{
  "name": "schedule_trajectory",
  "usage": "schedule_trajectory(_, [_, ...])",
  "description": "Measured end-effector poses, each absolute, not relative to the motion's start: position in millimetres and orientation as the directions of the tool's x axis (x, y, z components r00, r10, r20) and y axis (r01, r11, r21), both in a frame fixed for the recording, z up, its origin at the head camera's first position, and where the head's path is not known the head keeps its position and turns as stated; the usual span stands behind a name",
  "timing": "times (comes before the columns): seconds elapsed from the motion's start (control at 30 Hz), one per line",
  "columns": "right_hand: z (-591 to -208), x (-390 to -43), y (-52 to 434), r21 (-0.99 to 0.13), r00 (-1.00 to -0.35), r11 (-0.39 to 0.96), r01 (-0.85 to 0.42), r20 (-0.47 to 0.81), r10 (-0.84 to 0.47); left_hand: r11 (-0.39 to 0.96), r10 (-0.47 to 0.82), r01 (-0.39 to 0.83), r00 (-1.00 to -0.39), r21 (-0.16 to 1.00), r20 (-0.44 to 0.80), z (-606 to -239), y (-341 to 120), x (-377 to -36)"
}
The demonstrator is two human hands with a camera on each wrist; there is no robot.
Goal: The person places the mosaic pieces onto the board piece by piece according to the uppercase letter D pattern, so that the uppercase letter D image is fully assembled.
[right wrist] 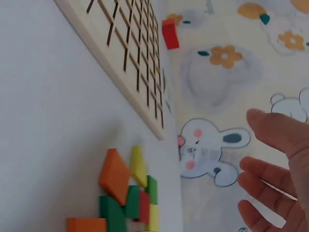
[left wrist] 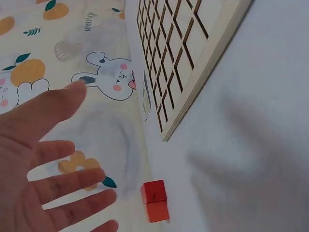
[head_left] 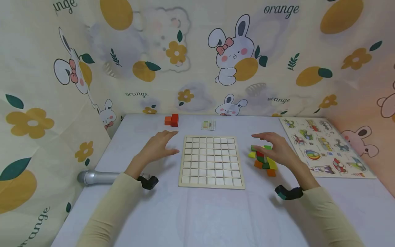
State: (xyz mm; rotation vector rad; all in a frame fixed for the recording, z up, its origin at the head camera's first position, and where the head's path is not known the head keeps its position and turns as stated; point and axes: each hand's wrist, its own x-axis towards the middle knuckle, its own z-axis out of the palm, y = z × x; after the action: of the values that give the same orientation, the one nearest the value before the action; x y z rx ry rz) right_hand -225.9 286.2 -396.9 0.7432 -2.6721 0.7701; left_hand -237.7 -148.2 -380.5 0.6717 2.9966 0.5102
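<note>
A square wooden grid board lies flat in the middle of the table between both hands. My left hand hovers left of the board, fingers spread and holding nothing; in the left wrist view its thumb and fingers stand apart. Over the colored blocks at the board's right, my right hand is held with thumb and fingers parted, nothing between them. Those blocks are green, yellow, orange and red, and the hand partly covers them in the head view. Two red-orange blocks stand beyond the left hand.
A small printed card lies behind the board. At the right is a wooden puzzle board with several picture pieces. A silver microphone-like cylinder lies at the left, partly behind the left sleeve. A patterned cloth hangs behind the table.
</note>
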Motion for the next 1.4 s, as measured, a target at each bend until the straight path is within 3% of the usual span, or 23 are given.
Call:
schedule_trajectory(0.4, [-429.1,-235.6,295.1,-0.488,-0.858,0.712,-0.505,0.37,-0.355,0.724,0.48,0.382,-0.877,0.574,-0.022,-419.1,-145.6,-247.3])
schedule_trajectory(0.77, [-445.3,-246.7,299.8,-0.538,-0.907,0.732,-0.418,0.284,-0.31,0.755,0.435,0.294,-0.893,0.586,-0.113,-439.1,-136.3,-250.5])
schedule_trajectory(1.13, [-450.5,-255.0,302.2,-0.565,-0.946,0.759,-0.322,0.174,-0.272,0.771,0.485,0.374,-0.87,0.515,-0.094,-446.0,-133.6,-255.6])
schedule_trajectory(1.4, [-454.7,-258.4,302.8,-0.565,-0.948,0.764,-0.312,0.131,-0.291,0.788,0.439,0.309,-0.888,0.532,-0.134,-446.6,-133.5,-255.9])
